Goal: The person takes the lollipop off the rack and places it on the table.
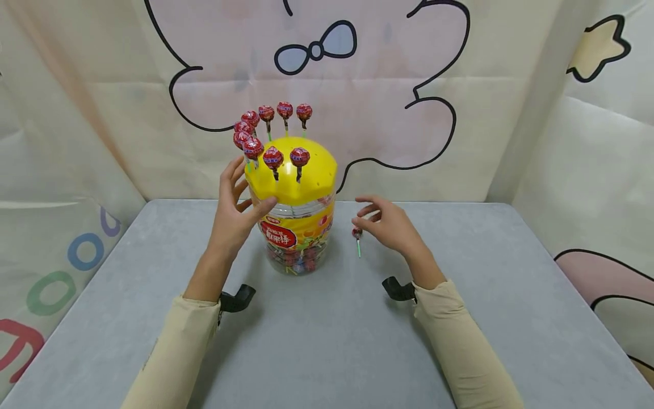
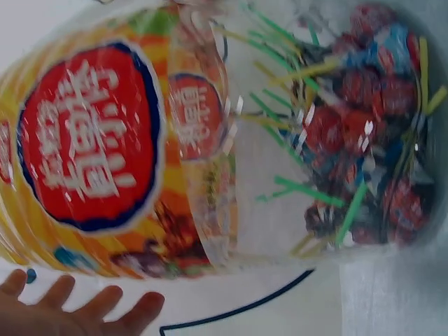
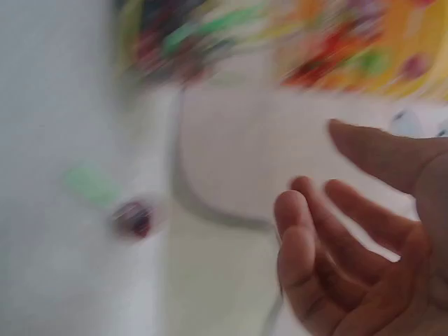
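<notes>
Left hand (image 1: 234, 215), fingers spread, touches yellow-lidded jar (image 1: 301, 227); right hand (image 1: 386, 225), loosely bent, grips nothing near loose lollipop (image 1: 357, 233).

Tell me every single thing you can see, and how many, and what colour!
Table: one, grey, across the middle
Jar: one, clear and partly yellow, on the table
Lid: one, yellow, on top of the jar
Lollipops on the lid: nine visible, red, mostly round its left side
Loose lollipop: one, red with green stick, right of the jar
Sweets inside: too jumbled to count, mostly red, some blue, jar's bottom
Backdrop: one, pale with drawings, behind
Black wrist pieces: two, black, at the wrists
Sleeves: two, beige, on the arms
Left hand: one, bare, at the jar's left side
Right hand: one, bare, near the loose lollipop
</notes>
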`<control>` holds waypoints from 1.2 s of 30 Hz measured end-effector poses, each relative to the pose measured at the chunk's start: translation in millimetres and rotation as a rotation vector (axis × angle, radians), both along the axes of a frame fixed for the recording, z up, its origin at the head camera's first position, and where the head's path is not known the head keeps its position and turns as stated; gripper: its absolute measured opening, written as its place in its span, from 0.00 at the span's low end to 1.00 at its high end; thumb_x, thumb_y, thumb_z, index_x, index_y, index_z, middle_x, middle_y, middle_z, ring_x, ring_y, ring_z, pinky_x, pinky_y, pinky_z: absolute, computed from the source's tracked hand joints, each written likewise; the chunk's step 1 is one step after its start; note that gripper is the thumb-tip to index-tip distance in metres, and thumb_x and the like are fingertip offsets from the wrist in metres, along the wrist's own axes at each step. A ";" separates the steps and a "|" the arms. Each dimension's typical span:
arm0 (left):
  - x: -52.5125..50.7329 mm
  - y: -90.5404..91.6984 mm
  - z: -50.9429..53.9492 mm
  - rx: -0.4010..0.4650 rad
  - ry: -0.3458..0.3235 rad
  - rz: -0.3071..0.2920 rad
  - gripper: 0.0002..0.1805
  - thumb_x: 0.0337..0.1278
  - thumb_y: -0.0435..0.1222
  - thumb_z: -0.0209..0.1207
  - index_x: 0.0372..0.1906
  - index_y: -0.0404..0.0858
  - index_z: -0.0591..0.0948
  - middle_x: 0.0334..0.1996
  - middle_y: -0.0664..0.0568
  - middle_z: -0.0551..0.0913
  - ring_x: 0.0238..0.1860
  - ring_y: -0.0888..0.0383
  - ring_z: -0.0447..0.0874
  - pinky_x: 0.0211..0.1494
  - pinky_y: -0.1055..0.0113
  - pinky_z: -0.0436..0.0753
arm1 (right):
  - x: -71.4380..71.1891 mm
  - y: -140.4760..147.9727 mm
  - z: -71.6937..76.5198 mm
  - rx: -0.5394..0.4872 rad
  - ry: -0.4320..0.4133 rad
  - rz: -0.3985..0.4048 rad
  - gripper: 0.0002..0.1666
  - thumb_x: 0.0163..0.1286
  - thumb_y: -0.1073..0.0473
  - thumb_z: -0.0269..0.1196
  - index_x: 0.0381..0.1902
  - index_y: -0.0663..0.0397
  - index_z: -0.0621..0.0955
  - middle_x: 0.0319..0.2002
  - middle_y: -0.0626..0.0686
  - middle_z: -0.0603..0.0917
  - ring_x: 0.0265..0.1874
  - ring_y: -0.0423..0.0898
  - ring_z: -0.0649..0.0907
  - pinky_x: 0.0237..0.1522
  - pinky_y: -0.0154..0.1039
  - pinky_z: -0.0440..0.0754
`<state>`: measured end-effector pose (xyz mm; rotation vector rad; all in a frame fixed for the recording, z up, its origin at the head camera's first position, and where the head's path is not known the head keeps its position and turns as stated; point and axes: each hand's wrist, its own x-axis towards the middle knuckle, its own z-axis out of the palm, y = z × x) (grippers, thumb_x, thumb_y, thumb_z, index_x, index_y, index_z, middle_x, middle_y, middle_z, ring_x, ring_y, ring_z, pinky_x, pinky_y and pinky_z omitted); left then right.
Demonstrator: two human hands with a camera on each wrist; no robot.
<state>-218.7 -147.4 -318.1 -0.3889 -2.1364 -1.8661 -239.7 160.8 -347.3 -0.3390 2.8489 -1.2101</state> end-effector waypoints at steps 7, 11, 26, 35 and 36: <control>-6.0 -3.7 -3.0 0.067 -0.071 -0.154 0.45 0.66 0.37 0.58 0.79 0.57 0.47 0.79 0.57 0.52 0.77 0.50 0.57 0.76 0.42 0.62 | 29.3 -31.7 41.4 -0.277 0.132 0.136 0.41 0.69 0.50 0.67 0.75 0.31 0.62 0.72 0.48 0.69 0.65 0.51 0.77 0.63 0.54 0.78; -4.8 -1.3 -2.8 0.049 -0.099 -0.162 0.44 0.67 0.38 0.58 0.79 0.57 0.47 0.78 0.57 0.53 0.74 0.49 0.62 0.74 0.43 0.67 | 33.9 -40.2 46.0 -0.347 0.090 0.213 0.46 0.69 0.53 0.66 0.77 0.27 0.57 0.75 0.47 0.63 0.68 0.53 0.74 0.64 0.53 0.79; 14.5 4.6 1.7 -0.017 -0.105 -0.005 0.48 0.60 0.41 0.66 0.78 0.59 0.50 0.78 0.56 0.52 0.76 0.48 0.54 0.74 0.40 0.63 | 18.7 -48.6 47.7 -0.324 0.021 0.223 0.49 0.69 0.49 0.66 0.78 0.24 0.50 0.78 0.48 0.60 0.72 0.53 0.69 0.67 0.54 0.75; 28.0 6.7 7.1 -0.051 -0.127 0.045 0.47 0.60 0.45 0.67 0.77 0.59 0.52 0.78 0.56 0.51 0.77 0.48 0.54 0.74 0.42 0.62 | 6.9 -48.4 44.2 -0.348 0.006 0.275 0.50 0.69 0.50 0.66 0.78 0.23 0.50 0.77 0.48 0.61 0.72 0.55 0.67 0.68 0.57 0.73; 28.9 6.9 7.0 -0.055 -0.127 0.048 0.47 0.60 0.45 0.67 0.77 0.59 0.52 0.78 0.56 0.51 0.76 0.48 0.54 0.74 0.42 0.62 | 6.6 -47.2 44.1 -0.349 0.004 0.282 0.50 0.69 0.50 0.66 0.78 0.23 0.50 0.77 0.48 0.61 0.72 0.55 0.67 0.68 0.57 0.73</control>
